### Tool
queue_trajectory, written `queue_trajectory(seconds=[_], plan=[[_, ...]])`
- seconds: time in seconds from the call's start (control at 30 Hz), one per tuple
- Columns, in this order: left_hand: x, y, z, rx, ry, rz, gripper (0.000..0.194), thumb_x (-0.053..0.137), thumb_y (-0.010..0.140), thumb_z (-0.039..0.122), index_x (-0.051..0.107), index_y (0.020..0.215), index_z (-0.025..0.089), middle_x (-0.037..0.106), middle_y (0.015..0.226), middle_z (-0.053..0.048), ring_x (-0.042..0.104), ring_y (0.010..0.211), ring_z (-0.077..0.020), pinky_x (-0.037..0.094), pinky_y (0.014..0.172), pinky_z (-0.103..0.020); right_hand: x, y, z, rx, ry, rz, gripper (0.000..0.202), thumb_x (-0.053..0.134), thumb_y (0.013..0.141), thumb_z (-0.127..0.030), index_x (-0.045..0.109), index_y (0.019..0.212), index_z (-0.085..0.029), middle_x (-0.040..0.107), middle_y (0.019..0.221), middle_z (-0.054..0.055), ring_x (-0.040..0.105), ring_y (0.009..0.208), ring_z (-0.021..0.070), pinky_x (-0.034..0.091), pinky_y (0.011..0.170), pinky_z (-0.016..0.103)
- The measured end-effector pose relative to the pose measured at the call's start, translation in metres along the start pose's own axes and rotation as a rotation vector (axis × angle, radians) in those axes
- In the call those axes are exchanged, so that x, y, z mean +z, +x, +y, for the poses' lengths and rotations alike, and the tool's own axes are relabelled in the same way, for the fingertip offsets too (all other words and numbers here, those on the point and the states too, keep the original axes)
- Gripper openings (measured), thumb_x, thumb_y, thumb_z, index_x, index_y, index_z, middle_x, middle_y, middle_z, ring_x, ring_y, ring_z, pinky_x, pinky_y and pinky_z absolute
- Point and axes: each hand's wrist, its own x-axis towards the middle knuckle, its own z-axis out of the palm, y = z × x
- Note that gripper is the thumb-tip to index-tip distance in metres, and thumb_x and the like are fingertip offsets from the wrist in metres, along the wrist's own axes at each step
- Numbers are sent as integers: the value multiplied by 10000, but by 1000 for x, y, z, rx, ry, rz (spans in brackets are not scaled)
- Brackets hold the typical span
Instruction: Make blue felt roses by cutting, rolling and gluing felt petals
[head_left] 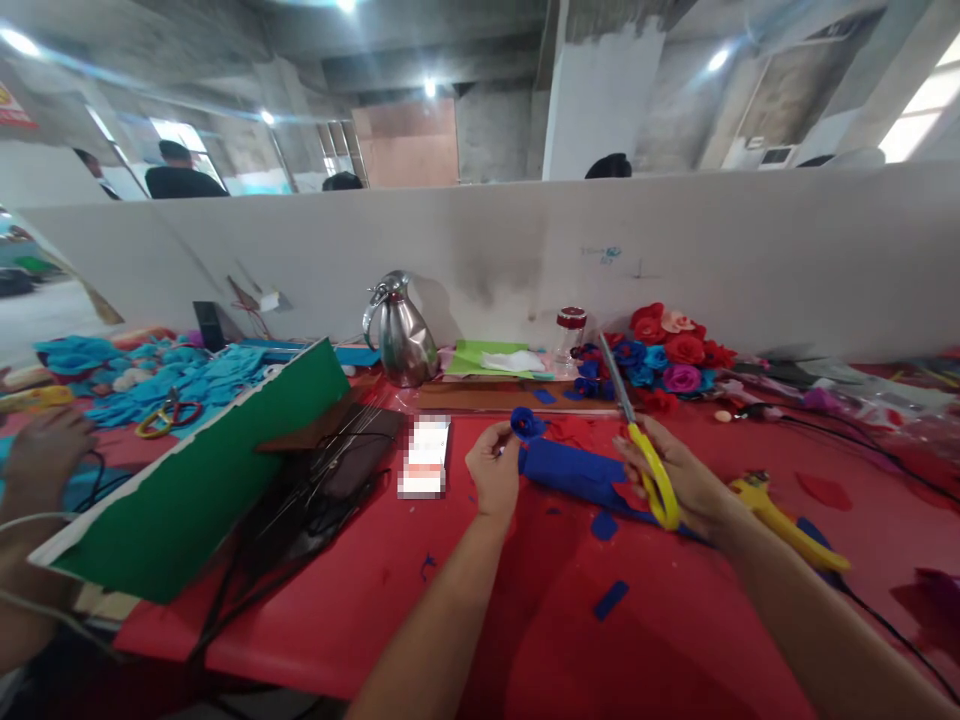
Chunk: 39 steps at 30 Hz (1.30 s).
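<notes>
Blue paper flower [527,424] was pinched in left hand [495,478]; scissors [646,452] were in right hand [682,480].
Left fingers were closed at flower's edge, right fingers wrapped round the yellow handle, blades pointing up and away. Blue roll [574,472] lay between hands, blue scrap [611,600] nearer on red table [337,620]. Glue gun [799,532] sat right of right hand. Green board [202,490] stood between phone [425,457] and co-worker's hand [46,450].
</notes>
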Motion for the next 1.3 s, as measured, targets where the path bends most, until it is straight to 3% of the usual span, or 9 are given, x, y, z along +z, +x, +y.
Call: queue_trajectory(seconds=[0.07, 0.13, 0.23, 0.3, 0.43, 0.57, 0.77, 1.03, 1.3], plan=[[-3, 2, 0, 27, 62, 21, 141, 679, 695, 263, 723, 777, 157, 730, 735, -28, 641, 689, -151, 509, 689, -265, 19, -19, -2, 137, 366, -104, 568, 648, 728, -655, 495, 1141, -297, 497, 642, -56, 471, 494, 108, 358, 409, 194], [-6, 3, 0, 85, 142, 39, 128, 660, 722, 243, 727, 796, 162, 734, 749, -32, 653, 710, -156, 518, 708, -273, 34, -32, -2, 261, 558, -220, 621, 692, 653, -699, 513, 1063, -267, 502, 655, -46, 490, 533, 107, 347, 390, 173], [-11, 4, 3, 252, 291, 58, 122, 622, 768, 202, 734, 812, 179, 747, 788, -40, 676, 758, -165, 534, 765, -293, 50, -45, 1, 358, 629, -379, 603, 671, 662, -712, 518, 1022, -253, 491, 638, -52, 481, 511, 104, 377, 371, 184], [-13, 5, 5, 351, 376, 54, 130, 610, 786, 185, 735, 822, 189, 754, 812, -42, 684, 765, -166, 542, 779, -300, 56, -49, 4, 382, 625, -419, 583, 644, 686, -711, 513, 1025, -255, 483, 626, -60, 466, 483, 97, 389, 366, 190], [-16, 5, 5, 434, 489, 30, 128, 607, 801, 173, 730, 830, 194, 758, 816, -39, 694, 762, -163, 554, 756, -288, 63, -54, 10, 452, 586, -386, 590, 583, 680, -776, 495, 916, -243, 447, 578, -78, 409, 420, 73, 400, 369, 200], [-16, 4, 3, 518, 566, -26, 148, 597, 813, 157, 735, 841, 200, 765, 848, -42, 704, 791, -171, 561, 768, -302, 62, -59, 6, 389, 488, -393, 610, 490, 696, -841, 445, 800, -241, 408, 512, -90, 388, 369, 68, 357, 359, 194], [-17, 3, 2, 629, 616, -78, 168, 580, 839, 144, 736, 855, 205, 767, 852, -40, 710, 816, -172, 564, 781, -309, 57, -63, -18, 407, 522, -351, 636, 618, 583, -813, 401, 765, -244, 373, 535, -114, 289, 372, 35, 301, 327, 150], [-18, 3, 3, 622, 631, -86, 160, 597, 829, 127, 733, 863, 205, 767, 866, -36, 708, 821, -169, 563, 792, -305, 58, -61, -8, 358, 477, -385, 695, 511, 586, -904, 382, 750, -241, 358, 535, -110, 293, 384, 35, 327, 330, 147], [-17, 3, 4, 625, 618, -89, 150, 600, 828, 138, 735, 852, 201, 768, 859, -44, 711, 819, -176, 567, 787, -313, 56, -62, -10, 349, 484, -357, 596, 553, 693, -809, 398, 784, -241, 354, 579, -100, 279, 406, 34, 296, 335, 138]])
